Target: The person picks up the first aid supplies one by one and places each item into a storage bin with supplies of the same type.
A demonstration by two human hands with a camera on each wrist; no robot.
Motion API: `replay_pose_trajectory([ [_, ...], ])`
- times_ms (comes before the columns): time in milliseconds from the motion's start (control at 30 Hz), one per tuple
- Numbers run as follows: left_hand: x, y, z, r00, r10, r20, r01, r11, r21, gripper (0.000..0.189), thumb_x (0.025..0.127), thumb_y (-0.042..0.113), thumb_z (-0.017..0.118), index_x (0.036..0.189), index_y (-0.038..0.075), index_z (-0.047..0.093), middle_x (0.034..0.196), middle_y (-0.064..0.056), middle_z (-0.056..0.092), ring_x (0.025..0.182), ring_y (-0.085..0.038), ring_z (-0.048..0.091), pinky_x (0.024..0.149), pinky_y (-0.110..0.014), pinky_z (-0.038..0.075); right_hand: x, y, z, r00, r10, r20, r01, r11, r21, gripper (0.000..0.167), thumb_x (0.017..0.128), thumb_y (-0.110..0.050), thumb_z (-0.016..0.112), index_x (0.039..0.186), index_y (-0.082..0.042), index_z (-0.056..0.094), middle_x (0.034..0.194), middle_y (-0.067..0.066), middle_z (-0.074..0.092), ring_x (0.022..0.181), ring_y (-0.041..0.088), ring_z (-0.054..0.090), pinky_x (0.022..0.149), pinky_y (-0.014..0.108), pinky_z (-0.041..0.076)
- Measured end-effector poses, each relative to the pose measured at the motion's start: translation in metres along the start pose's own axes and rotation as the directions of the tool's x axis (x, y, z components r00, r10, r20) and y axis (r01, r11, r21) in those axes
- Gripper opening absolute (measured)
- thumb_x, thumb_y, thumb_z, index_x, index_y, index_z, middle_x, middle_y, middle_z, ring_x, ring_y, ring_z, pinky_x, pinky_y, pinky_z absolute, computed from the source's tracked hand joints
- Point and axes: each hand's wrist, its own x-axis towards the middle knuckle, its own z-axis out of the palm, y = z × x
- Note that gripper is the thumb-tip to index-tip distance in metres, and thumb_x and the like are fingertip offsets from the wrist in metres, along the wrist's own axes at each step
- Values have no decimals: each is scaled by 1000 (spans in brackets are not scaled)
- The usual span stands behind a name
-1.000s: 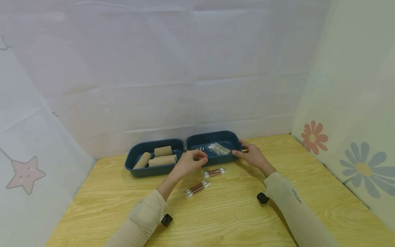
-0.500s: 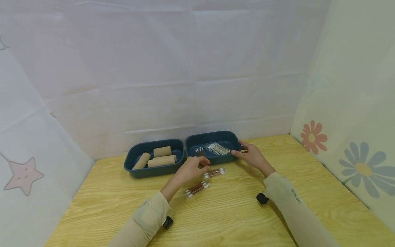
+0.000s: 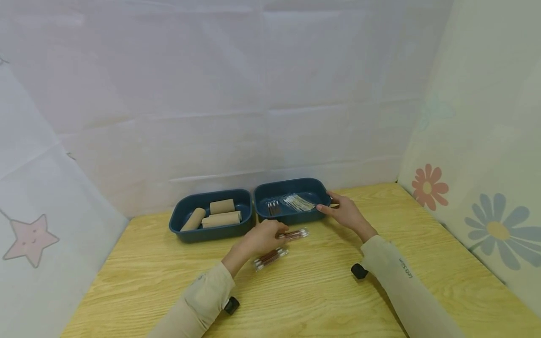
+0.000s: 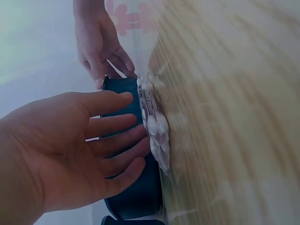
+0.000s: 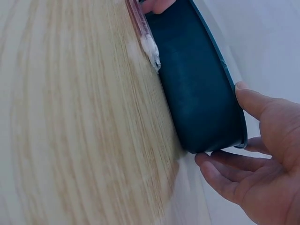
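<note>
My left hand point(image 3: 264, 237) is over the near end of a clear packet of brown-stick cotton swabs point(image 3: 299, 234) on the table. In the left wrist view its fingers are loosely bent beside the packet point(image 4: 157, 131), with nothing gripped. A second packet of swabs point(image 3: 270, 258) lies nearer, just beside that hand. My right hand point(image 3: 346, 213) holds the right end of a dark blue bin point(image 3: 304, 217), thumb at the rim and fingers around the corner. Inside that bin lie a brown-stick swab packet point(image 3: 273, 207) and a bundle of pale-stick swabs point(image 3: 299, 203).
A second dark blue bin point(image 3: 220, 232) stands directly left of the first, holding beige rolls point(image 3: 221, 219). Both stand near the back edge of the wooden table point(image 3: 304, 300), before a white cloth backdrop point(image 3: 211, 94). A patterned side panel point(image 3: 477, 141) borders the right.
My left hand has withdrawn from over the right bin, moving down toward the swab packet on the table. The brown-stick packet inside the bin is now uncovered. My right hand stays on the bin.
</note>
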Motion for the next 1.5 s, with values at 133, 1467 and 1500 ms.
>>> replay_pose_trajectory([
  [133, 1, -2, 2, 1000, -10, 13, 9, 998, 66, 38, 100, 20, 70, 134, 3, 66, 92, -1, 67, 67, -9, 56, 63, -29, 48, 0, -2, 0, 1000, -1, 3, 1, 1000, 12, 87, 97, -49, 68, 161, -4, 29, 154, 25, 41, 133, 42, 48, 99, 57, 47],
  [1467, 3, 0, 13, 987, -122, -105, 139, 973, 184, 20, 99, 25, 68, 117, 18, 75, 104, 2, 69, 86, -15, 64, 66, -36, 54, -2, -3, 0, 1000, -2, 2, 2, 1000, -2, 87, 97, -49, 68, 161, -6, 29, 153, 26, 41, 132, 42, 49, 97, 57, 48],
  [1500, 3, 0, 13, 987, -119, -108, 138, 973, 185, 20, 99, 25, 68, 117, 18, 75, 103, 2, 69, 84, -14, 64, 66, -36, 54, -3, -3, 0, 1000, -1, 1, 1, 1000, -2, 86, 97, -49, 68, 161, -6, 29, 153, 26, 42, 132, 42, 49, 97, 57, 48],
])
